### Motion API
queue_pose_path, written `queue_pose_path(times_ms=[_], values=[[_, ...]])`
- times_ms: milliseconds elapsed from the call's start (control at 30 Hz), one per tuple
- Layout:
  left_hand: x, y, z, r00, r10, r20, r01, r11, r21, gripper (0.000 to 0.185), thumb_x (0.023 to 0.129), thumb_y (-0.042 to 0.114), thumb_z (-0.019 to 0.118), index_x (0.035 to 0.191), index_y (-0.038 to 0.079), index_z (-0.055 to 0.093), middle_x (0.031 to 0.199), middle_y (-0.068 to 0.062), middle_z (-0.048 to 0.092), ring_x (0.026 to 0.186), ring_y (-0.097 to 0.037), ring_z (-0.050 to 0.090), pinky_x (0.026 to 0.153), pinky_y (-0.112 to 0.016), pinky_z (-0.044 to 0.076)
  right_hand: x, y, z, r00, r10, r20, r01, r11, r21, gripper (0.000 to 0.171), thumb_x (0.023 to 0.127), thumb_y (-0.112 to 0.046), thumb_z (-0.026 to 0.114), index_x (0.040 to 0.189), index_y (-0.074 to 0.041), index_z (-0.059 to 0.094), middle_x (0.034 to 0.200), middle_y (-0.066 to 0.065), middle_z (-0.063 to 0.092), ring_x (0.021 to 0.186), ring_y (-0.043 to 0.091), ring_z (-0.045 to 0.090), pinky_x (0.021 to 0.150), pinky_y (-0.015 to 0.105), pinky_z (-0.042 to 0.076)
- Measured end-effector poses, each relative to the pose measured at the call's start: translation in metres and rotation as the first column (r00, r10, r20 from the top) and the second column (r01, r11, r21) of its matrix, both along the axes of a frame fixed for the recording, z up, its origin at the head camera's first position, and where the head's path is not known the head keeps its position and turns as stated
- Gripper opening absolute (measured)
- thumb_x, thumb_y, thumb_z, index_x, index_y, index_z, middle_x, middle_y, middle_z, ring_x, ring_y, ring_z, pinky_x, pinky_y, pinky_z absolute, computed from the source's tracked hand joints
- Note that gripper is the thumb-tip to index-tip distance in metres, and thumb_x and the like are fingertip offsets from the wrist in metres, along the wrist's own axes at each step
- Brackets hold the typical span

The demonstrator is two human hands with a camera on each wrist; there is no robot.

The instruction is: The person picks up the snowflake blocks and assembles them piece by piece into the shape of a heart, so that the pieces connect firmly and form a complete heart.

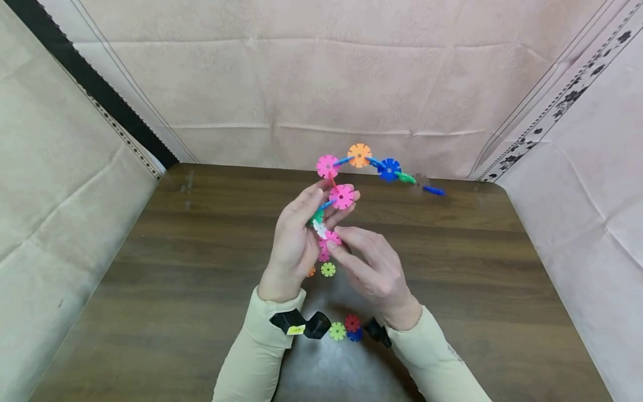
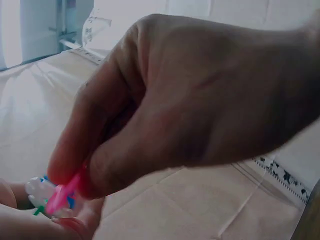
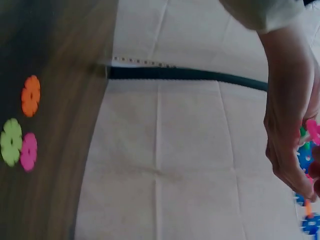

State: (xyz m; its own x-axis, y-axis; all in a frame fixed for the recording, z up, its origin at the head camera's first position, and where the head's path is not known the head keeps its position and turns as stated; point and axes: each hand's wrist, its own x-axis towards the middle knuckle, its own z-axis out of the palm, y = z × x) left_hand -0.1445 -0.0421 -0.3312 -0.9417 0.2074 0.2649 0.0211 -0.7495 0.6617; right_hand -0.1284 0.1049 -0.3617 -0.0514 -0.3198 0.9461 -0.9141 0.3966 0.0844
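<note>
Left hand (image 1: pixel 293 240) grips the light, likely fragile chain (image 1: pixel 359 164); right hand (image 1: pixel 369 262) pinches a disc (image 1: pixel 329 240) at 6 o'clock.

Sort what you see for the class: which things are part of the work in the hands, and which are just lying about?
In the work:
- chain of snowflake discs, held above the table
- left hand, gripping the chain
- right hand, pinching a pink disc

Lying about:
- loose discs on the wooden table: yellow-green disc, red disc
- cloth backdrop

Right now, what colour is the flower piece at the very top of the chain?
Orange. The top flower piece shows best in the head view.
</note>
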Motion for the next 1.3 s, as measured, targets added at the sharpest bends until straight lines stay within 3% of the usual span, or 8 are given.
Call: queue_pose_path(times_ms=[133,233,367,500,733,833,1000,1300], values=[[-0.003,-0.005,-0.001,1.0,-0.012,0.014,0.012,0.999,0.029,0.038,0.106,0.013,0.037,0.137,-0.007,0.045,0.122,-0.022,0.061,0.109,-0.031,0.065,0.098,-0.042,0.047,0.004,-0.008,-0.005,0.994,0.057,0.096,-0.055,0.998,-0.031,0.017,0.094,-0.003,0.058,0.102,0.004,0.071,0.104,0.019,0.065,0.087,0.028,0.064,0.073,0.033,0.056],[-0.004,-0.007,-0.001,1.0,-0.01,0.006,0.01,0.999,0.03,0.039,0.106,0.014,0.037,0.138,-0.008,0.044,0.121,-0.022,0.062,0.107,-0.032,0.066,0.099,-0.044,0.047,0.007,-0.012,-0.008,0.962,0.159,0.222,-0.133,0.982,-0.131,0.02,0.094,-0.007,0.059,0.104,0.009,0.066,0.102,0.02,0.065,0.084,0.027,0.064,0.072,0.031,0.056],[-0.005,-0.008,0.0,1.0,-0.004,-0.023,0.005,1.0,0.01,0.041,0.106,0.015,0.037,0.138,-0.01,0.044,0.12,-0.022,0.062,0.107,-0.034,0.065,0.099,-0.045,0.047,0.009,-0.013,-0.012,0.873,0.256,0.416,-0.157,0.953,-0.258,0.031,0.095,-0.017,0.064,0.109,0.01,0.06,0.098,0.015,0.065,0.08,0.022,0.063,0.07,0.029,0.056],[-0.004,-0.008,-0.001,0.999,0.003,-0.048,-0.005,0.999,-0.039,0.041,0.106,0.016,0.035,0.136,-0.009,0.046,0.12,-0.02,0.063,0.107,-0.035,0.065,0.099,-0.045,0.047,0.009,-0.011,-0.017,0.779,0.268,0.567,-0.114,0.949,-0.293,0.035,0.094,-0.022,0.066,0.114,0.006,0.059,0.097,0.01,0.066,0.078,0.017,0.061,0.067,0.027,0.054],[-0.004,-0.009,-0.002,0.999,0.004,-0.051,-0.007,0.998,-0.062,0.04,0.105,0.015,0.036,0.135,-0.008,0.048,0.12,-0.021,0.062,0.109,-0.037,0.064,0.099,-0.047,0.047,0.013,-0.012,-0.019,0.635,0.266,0.725,-0.078,0.956,-0.282,0.025,0.085,0.006,0.069,0.109,-0.002,0.064,0.091,0.008,0.067,0.076,0.015,0.06,0.069,0.025,0.053],[-0.004,-0.01,-0.003,0.999,0.013,-0.044,-0.016,0.997,-0.073,0.038,0.105,0.013,0.037,0.134,-0.009,0.05,0.12,-0.022,0.062,0.108,-0.038,0.064,0.097,-0.048,0.048,0.018,-0.015,-0.007,0.613,0.267,0.743,-0.082,0.957,-0.277,0.019,0.085,0.009,0.067,0.103,0.001,0.065,0.087,0.012,0.067,0.074,0.016,0.059,0.068,0.025,0.053],[-0.004,-0.01,-0.002,0.999,0.029,-0.031,-0.032,0.995,-0.091,0.037,0.104,0.012,0.039,0.132,-0.008,0.052,0.119,-0.021,0.063,0.106,-0.037,0.065,0.095,-0.048,0.049,0.025,-0.017,0.009,0.612,0.263,0.746,-0.082,0.959,-0.271,0.013,0.087,0.008,0.065,0.1,0.005,0.064,0.084,0.017,0.065,0.072,0.016,0.058,0.067,0.025,0.052],[-0.006,-0.012,-0.004,0.998,0.056,-0.025,-0.059,0.987,-0.147,0.035,0.103,0.012,0.042,0.131,-0.006,0.054,0.116,-0.017,0.067,0.101,-0.032,0.068,0.091,-0.045,0.053,0.012,-0.01,-0.019,0.604,0.248,0.758,-0.079,0.964,-0.253,0.019,0.087,0.003,0.069,0.104,-0.004,0.067,0.089,0.007,0.068,0.075,0.014,0.059,0.068,0.025,0.053]])
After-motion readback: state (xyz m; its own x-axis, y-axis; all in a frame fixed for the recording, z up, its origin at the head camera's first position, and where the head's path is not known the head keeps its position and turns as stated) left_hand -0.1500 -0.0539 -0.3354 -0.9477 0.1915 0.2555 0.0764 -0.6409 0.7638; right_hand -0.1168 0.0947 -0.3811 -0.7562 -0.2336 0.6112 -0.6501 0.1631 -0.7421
